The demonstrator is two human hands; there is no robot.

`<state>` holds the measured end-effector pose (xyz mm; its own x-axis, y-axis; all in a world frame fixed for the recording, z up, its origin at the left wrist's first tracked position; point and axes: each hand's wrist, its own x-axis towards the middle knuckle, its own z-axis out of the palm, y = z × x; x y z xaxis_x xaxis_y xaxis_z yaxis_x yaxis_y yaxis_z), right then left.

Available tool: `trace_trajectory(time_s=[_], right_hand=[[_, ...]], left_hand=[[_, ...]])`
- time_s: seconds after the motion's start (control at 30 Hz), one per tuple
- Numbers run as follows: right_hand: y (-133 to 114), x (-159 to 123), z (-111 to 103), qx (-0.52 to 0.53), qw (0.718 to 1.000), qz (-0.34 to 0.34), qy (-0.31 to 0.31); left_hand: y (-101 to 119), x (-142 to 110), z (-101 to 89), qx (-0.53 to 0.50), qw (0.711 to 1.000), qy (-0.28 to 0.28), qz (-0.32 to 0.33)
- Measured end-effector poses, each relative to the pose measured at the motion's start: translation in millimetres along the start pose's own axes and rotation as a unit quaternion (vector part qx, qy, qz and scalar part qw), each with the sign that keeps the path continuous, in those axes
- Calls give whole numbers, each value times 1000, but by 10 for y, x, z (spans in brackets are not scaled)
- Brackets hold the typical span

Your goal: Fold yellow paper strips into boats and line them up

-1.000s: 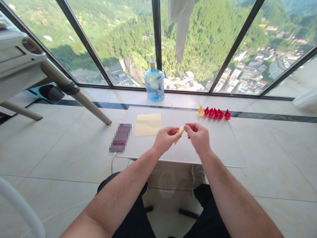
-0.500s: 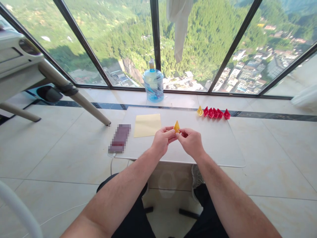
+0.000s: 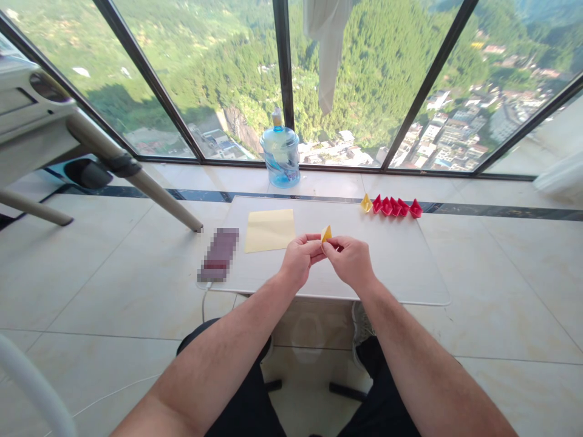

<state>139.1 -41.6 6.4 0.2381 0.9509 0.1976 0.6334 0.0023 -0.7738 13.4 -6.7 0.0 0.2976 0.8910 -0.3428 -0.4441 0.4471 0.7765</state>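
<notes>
Above the middle of the low white table (image 3: 401,267), a small folded yellow paper (image 3: 326,233) stands up pointed between my fingertips. My left hand (image 3: 298,258) is closed on its left side, and my right hand (image 3: 350,258) pinches it from the right. The fingers hide its lower part. A flat sheet of pale yellow paper (image 3: 269,229) lies just left of my hands. At the table's far right edge sits a row of folded paper boats: one yellow boat (image 3: 366,203) at the left end, then several red boats (image 3: 396,207).
A blurred-out phone-like object (image 3: 219,255) with a white cable lies at the table's left edge. Behind the table a blue water jug (image 3: 281,158) stands by the window. A slanted furniture leg (image 3: 159,194) reaches the floor at left.
The folded yellow paper has turned slightly between my fingers and now leans a little to the right. My hands keep nearly the same place and grip.
</notes>
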Motion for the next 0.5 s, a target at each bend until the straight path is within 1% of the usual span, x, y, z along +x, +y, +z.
trace_trajectory(time_s=[0.1,0.17,0.27,0.4,0.5], right_hand=[[-8,-8,0,-64,998,-8,16],[-3,-8,4,-81,996,-2,28],[11,2,8,-75,996,5,41],[16,7,21,-58,998,-14,29],[10,-6,46,-45,998,2,40]], left_hand=[[-24,-38,39,34,999,9,18],[-42,-59,61,48,999,2,22],[-63,-70,82,52,998,-6,19],[-70,-58,91,40,999,1,7],[-74,-53,84,33,999,2,-4]])
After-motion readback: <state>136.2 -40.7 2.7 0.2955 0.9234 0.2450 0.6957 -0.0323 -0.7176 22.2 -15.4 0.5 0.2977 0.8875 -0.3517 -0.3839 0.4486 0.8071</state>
